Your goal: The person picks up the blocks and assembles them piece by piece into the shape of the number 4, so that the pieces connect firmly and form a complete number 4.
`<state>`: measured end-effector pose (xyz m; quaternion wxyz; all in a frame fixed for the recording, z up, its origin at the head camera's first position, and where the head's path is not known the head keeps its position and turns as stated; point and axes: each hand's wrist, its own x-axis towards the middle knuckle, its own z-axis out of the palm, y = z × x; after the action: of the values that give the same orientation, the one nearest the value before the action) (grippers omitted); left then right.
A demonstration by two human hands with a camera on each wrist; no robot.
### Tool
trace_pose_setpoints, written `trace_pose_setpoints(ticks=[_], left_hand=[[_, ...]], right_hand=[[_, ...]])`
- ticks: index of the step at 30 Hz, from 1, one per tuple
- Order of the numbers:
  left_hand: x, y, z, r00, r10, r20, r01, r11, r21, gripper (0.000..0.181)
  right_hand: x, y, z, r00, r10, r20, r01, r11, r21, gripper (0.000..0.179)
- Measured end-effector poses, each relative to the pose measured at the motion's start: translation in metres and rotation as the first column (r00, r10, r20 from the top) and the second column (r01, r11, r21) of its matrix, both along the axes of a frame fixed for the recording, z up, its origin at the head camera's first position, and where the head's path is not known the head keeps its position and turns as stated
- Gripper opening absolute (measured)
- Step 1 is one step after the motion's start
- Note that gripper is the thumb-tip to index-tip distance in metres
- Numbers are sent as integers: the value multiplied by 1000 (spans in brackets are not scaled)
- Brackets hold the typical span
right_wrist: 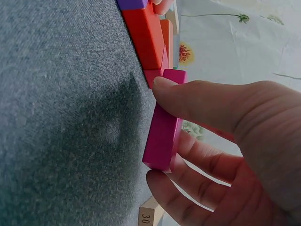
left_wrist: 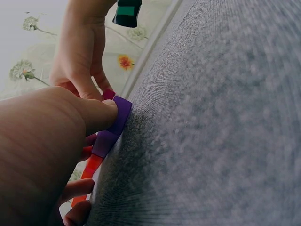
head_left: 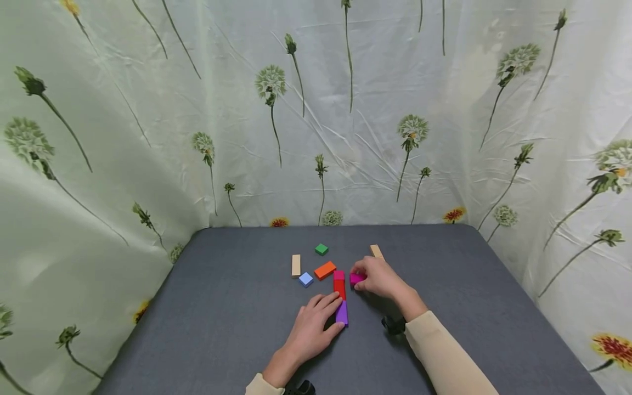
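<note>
A row of blocks runs away from me on the dark table: a purple block (head_left: 342, 315) nearest, then a red block (head_left: 339, 288), then a magenta block (head_left: 338, 275) at the far end. My left hand (head_left: 312, 323) lies along the row's left side. Its thumb touches the near end of the purple block, and its fingertips rest by the red one. To the right of the row, my right hand (head_left: 382, 280) pinches a second magenta block (right_wrist: 162, 136) between thumb and fingers. One end of that block is close to the row's far end in the right wrist view.
Left of and beyond the row lie an orange block (head_left: 325, 270), a light blue block (head_left: 306, 280), a green block (head_left: 321, 249) and a wooden block (head_left: 296, 266). Another wooden block (head_left: 376, 251) lies behind my right hand. A flowered curtain (head_left: 316, 137) surrounds the table (head_left: 212, 329).
</note>
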<state>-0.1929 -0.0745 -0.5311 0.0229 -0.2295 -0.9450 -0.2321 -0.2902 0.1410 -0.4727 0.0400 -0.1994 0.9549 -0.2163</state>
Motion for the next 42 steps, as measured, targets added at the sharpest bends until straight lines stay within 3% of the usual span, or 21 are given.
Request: trace_pose_setpoints(ticks=[14, 20, 42], left_hand=[[0, -1, 0, 1000, 5, 1, -5, 1000, -3, 58], [1, 0, -1, 1000, 12, 22, -12, 1000, -6, 58], [1, -1, 0, 1000, 9, 4, -9, 1000, -16, 58]], right_hand=[[-18, -11, -6, 999, -17, 33, 16, 1000, 6, 24], [-20, -12, -9, 999, -7, 34, 6, 1000, 7, 25], [-24, -17, -14, 998, -40, 43, 40, 999, 11, 25]])
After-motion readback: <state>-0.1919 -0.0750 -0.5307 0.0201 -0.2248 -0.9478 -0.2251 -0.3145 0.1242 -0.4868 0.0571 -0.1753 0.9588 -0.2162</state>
